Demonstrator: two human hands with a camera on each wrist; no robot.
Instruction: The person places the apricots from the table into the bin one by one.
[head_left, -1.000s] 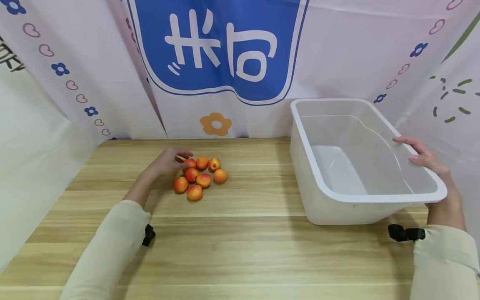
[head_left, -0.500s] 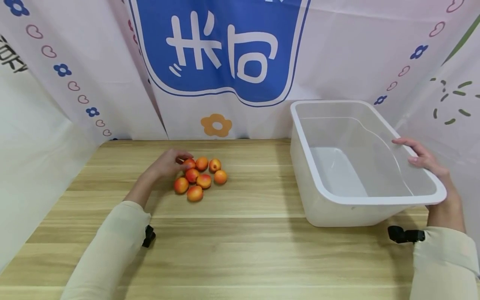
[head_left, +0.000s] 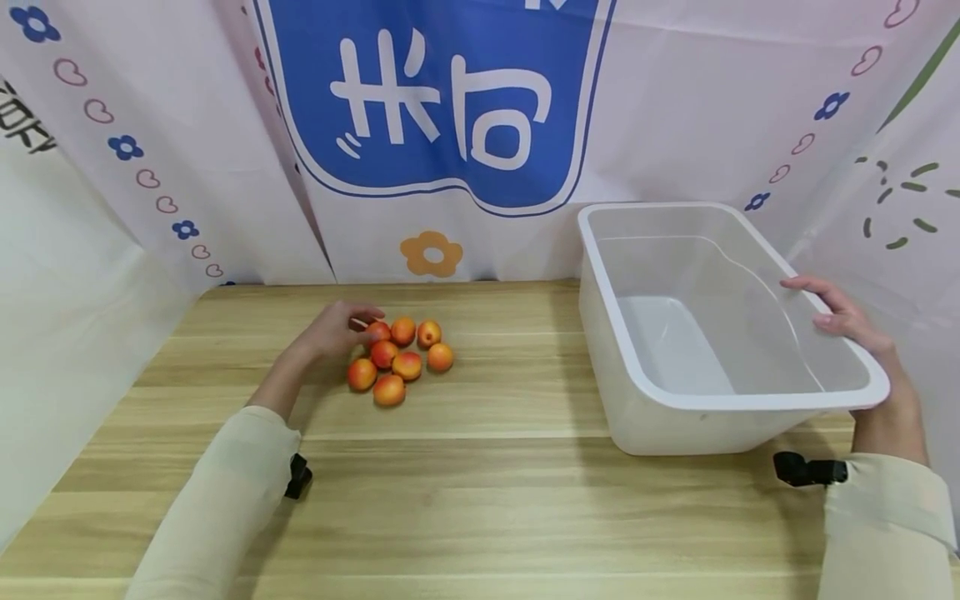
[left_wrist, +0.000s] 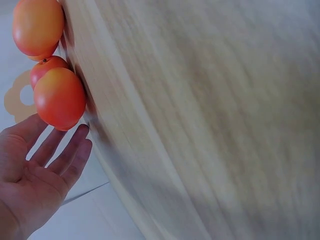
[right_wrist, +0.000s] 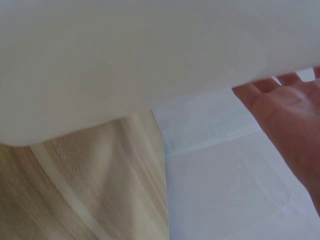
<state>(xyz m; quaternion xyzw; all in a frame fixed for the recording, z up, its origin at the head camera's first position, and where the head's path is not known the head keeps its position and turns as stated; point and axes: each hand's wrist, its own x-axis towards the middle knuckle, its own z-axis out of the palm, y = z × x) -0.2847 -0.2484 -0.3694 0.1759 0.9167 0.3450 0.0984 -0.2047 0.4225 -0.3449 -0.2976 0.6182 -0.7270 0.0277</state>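
Several orange-red apricots [head_left: 389,390] lie in a loose cluster on the wooden table. My left hand [head_left: 334,330] is at the cluster's back left, its thumb and fingers spread about one apricot [head_left: 379,333] and touching or nearly touching it. In the left wrist view, the fingers of the left hand [left_wrist: 42,172] are loosely extended beside the nearest apricot [left_wrist: 60,97]. At the right, my right hand [head_left: 855,321] grips the rim of a large white plastic tub [head_left: 622,358]. The right wrist view has the tub's outer wall [right_wrist: 140,60] above part of the right hand [right_wrist: 290,115].
The wooden table [head_left: 465,500] runs up to a printed white cloth [head_left: 675,100] hung behind it, with more cloth at both sides. Nothing is seen inside the tub. Each sleeve cuff carries a small black device [head_left: 298,477].
Both hands, the apricots and the tub keep their places. Only the head view has shifted slightly.
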